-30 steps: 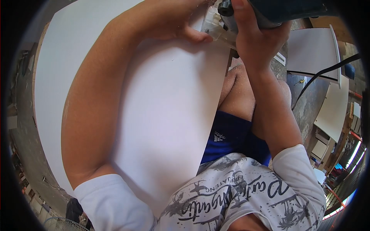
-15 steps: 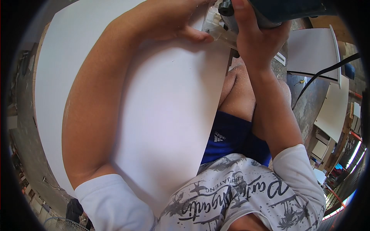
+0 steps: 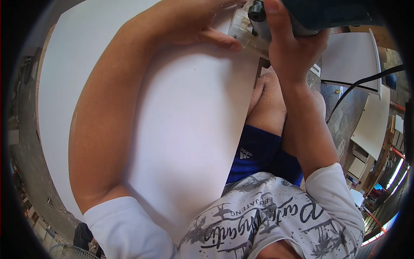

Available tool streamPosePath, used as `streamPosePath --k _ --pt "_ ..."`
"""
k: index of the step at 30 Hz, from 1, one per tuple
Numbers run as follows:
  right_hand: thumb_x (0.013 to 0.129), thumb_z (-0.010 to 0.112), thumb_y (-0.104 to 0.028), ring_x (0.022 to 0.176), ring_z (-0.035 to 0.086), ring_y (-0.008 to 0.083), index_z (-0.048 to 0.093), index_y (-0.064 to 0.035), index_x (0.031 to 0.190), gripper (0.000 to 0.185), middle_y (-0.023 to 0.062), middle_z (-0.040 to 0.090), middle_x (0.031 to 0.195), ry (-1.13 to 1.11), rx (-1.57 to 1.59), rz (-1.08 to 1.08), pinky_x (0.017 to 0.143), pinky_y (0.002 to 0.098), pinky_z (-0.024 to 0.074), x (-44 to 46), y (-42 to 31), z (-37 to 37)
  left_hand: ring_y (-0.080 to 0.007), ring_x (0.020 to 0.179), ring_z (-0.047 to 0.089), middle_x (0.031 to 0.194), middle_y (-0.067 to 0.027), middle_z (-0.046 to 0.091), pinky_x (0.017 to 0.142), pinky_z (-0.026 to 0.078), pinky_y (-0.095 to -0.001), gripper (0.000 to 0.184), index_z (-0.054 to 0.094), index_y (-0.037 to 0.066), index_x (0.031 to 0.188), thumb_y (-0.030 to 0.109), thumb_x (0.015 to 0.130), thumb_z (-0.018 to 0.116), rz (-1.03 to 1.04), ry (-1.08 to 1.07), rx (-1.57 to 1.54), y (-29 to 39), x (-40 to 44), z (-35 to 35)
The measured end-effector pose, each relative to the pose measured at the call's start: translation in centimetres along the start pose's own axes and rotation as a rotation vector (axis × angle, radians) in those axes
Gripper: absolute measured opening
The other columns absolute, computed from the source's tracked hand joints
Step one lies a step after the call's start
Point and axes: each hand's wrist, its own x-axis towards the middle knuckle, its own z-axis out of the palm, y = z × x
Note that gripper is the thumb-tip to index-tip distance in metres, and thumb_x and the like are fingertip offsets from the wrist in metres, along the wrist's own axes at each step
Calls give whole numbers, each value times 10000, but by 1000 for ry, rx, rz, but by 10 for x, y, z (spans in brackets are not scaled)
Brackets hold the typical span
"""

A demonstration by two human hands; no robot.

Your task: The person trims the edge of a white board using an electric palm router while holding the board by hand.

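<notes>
My right hand (image 3: 293, 52) is closed around a trim router (image 3: 327, 13) with a dark body, a black knob and a clear plastic base. The clear base (image 3: 248, 36) sits at the right edge of a large white board (image 3: 185, 112). My left hand (image 3: 207, 32) lies over the board, its thumb at the near corner of the base and a finger at the far side. Its other fingers are cut off by the top of the view. The router's bit is hidden.
A black cable (image 3: 362, 80) hangs at the right. Beyond it lie white panels (image 3: 347, 56) and a small yellow-handled tool (image 3: 334, 92) on the floor. My bare knees are right beside the board's edge. A fan (image 3: 71, 251) stands at the lower left.
The router and my right hand have shifted slightly to the right and down in the view. My left thumb has moved along with the clear base.
</notes>
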Motion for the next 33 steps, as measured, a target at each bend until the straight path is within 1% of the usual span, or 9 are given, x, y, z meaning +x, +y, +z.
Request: streamPosePath --k 3,5,8,10,13,18,23,27,33 --pt "874 842 -187 739 628 83 647 -44 968 259 10 674 866 -53 -137 -20 649 243 507 1 -6 -7 -387 1390 461 1477 -232 525 1190 367 -438 928 494 -54 1453 414 756 889 44 6 25 -2 0 1" --pt "875 841 -187 743 629 82 648 -48 969 255 9 674 869 -55 -135 -22 649 240 504 1 -5 -8 -384 1393 459 1482 -228 522 1191 367 -437 935 495 -52 1455 413 751 898 25 11 32 2 -3 -3" --pt "877 841 -194 747 631 82 650 -51 969 255 7 676 872 -62 -92 26 651 237 504 -2 -4 -9 -383 1397 455 1489 -224 517 1194 367 -439 930 500 -38 1458 400 746 907 -35 9 -98 14 -8 -9" --pt "879 843 -203 751 633 81 651 -52 976 262 6 678 879 -36 -10 43 654 235 506 -5 -2 -7 -381 1401 451 1492 -221 514 1195 367 -438 923 504 -25 1459 387 741 913 -50 -21 -55 29 -10 -20" --pt "880 846 -220 758 636 81 650 -51 1001 286 6 682 901 11 74 30 659 232 509 -6 0 -1 -379 1404 448 1492 -219 514 1195 368 -438 923 509 -12 1460 391 736 917 -14 -10 -37 13 -7 -10" --pt "879 850 -237 779 637 82 644 -41 1046 330 11 684 935 -86 3 134 676 231 511 -6 -14 -11 -382 1406 446 1492 -216 513 1196 366 -440 946 514 -4 1458 422 720 923 3 0 -32 6 -5 -4" --pt "880 844 -229 797 640 93 651 -35 1050 322 17 685 948 -57 8 32 698 241 516 -7 0 -13 -385 1407 446 1493 -211 513 1196 365 -447 948 524 9 1451 438 710 928 8 -9 -73 7 -3 -5" --pt "886 836 -228 814 641 99 652 -34 1056 317 17 684 960 -91 -3 43 713 247 518 -2 -14 -11 -386 1407 449 1494 -210 513 1193 370 -458 940 534 13 1442 445 707 931 -50 -44 -30 33 -9 -22" --pt "890 833 -244 823 634 96 653 -36 1051 319 15 680 971 -53 -67 5 715 240 510 -7 -4 -14 -389 1408 450 1488 -212 522 1191 375 -463 935 550 11 1427 463 702 930 -31 -17 -24 20 -2 -11"
